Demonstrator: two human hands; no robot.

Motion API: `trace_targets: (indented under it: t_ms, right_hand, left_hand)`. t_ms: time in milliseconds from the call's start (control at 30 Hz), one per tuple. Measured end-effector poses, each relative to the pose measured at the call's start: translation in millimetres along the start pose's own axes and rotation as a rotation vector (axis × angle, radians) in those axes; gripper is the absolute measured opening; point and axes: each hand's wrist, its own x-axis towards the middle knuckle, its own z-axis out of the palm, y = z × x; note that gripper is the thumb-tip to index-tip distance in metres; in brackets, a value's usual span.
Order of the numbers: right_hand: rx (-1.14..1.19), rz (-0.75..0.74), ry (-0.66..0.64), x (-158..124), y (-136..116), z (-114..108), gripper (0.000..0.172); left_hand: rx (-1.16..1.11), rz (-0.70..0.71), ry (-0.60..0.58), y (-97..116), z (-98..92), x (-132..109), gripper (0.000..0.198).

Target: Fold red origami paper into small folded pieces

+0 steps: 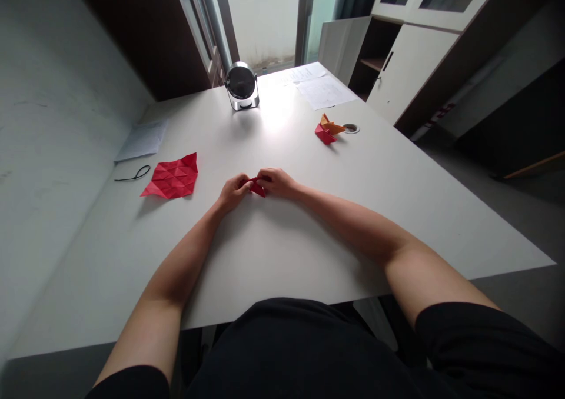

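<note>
I have the small red paper (258,188) held over the middle of the worktop (265,252), between both hands. The left hand (235,190) pinches its left end between thumb and fingers, and the right hand (277,182) pinches its upper right part; a pointed flap shows below. Both grips are pressed together on the paper, though I cannot tell exactly how the hidden fingertips sit.

I judge this to be fine folding work, so I would steady the paper with the left grip, line the edges up with the right, and only then press along the crease. Tugging both ends at once could tear it or skew the point.

Leftward, my limit is the creased red sheet (174,176), with the black looped tie (135,175) beyond it, near the wall (44,152). Rightward and farther off, the orange folded paper (332,126) and the red folded piece (325,134) sit together by the round grommet (352,129). My best room is toward the body, where bare worktop runs to the near edge at the black shirt (291,346). The right edge slants well away from the hands.
</note>
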Motion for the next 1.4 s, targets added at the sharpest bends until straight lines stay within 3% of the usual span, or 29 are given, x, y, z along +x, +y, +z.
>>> trace_targets:
  t_ms: [467,600,700,833,1000,1267,1400]
  right_hand:
    - [0.036,0.051,-0.005,-1.3,-5.0,-1.4,0.031]
    - [0.042,0.067,-0.012,-1.0,-2.9,-1.2,0.022]
    - [0.068,0.088,-0.031,-0.7,1.0,-0.5,0.021]
    - [0.073,0.072,0.046,0.1,5.3,-0.4,0.021]
    - [0.096,0.084,0.051,0.3,6.1,-2.1,0.025]
    - [0.084,0.051,-0.013,0.8,6.1,-3.0,0.028]
    - [0.169,0.062,0.019,2.3,9.9,-0.2,0.023]
  left_hand:
    - [-0.205,0.024,0.031,-1.4,5.4,0.0,0.026]
    - [-0.265,0.027,0.033,-5.6,6.7,0.6,0.03]
    - [-0.259,0.021,0.04,-6.3,6.4,0.6,0.026]
    - [-0.22,-0.006,0.03,-4.5,4.3,-0.2,0.021]
    - [-0.192,-0.021,-0.007,-4.1,2.6,-1.2,0.028]
    - [-0.448,-0.046,0.009,-7.8,3.5,2.2,0.035]
    - [-0.505,-0.07,-0.019,-7.2,3.8,3.8,0.04]
